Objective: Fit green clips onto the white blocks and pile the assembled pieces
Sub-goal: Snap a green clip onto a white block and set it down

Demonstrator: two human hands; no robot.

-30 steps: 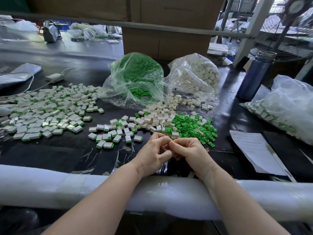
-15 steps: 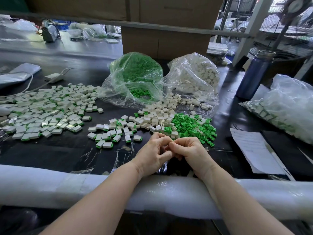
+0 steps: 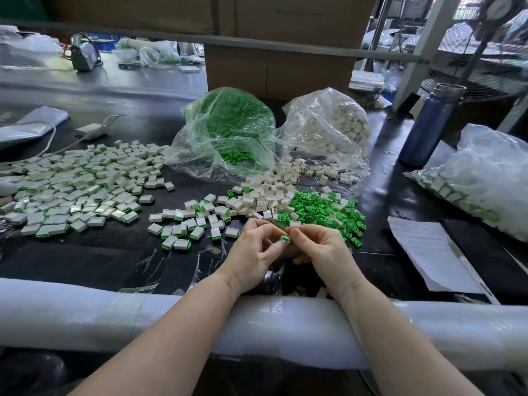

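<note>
My left hand (image 3: 253, 257) and my right hand (image 3: 323, 252) meet just above the black table, fingertips together. Between them shows a small green clip end (image 3: 285, 238); both hands pinch the piece, and any white block under it is hidden by my fingers. Just beyond my hands lies a heap of loose green clips (image 3: 320, 208) with loose white blocks (image 3: 265, 195) to its left. Assembled white-and-green pieces lie in a small group (image 3: 185, 224) in front and a wide spread (image 3: 71, 184) at the left.
A clear bag of green clips (image 3: 228, 130) and a clear bag of white blocks (image 3: 334, 127) stand behind the heaps. At the right are a blue bottle (image 3: 428, 127), a bag of pieces (image 3: 485, 184) and papers (image 3: 425, 250). White foam padding (image 3: 85, 315) covers the near edge.
My hands have drawn slightly apart and opened up, so the green end of the piece between my fingertips now shows. Piles and bags have not moved.
</note>
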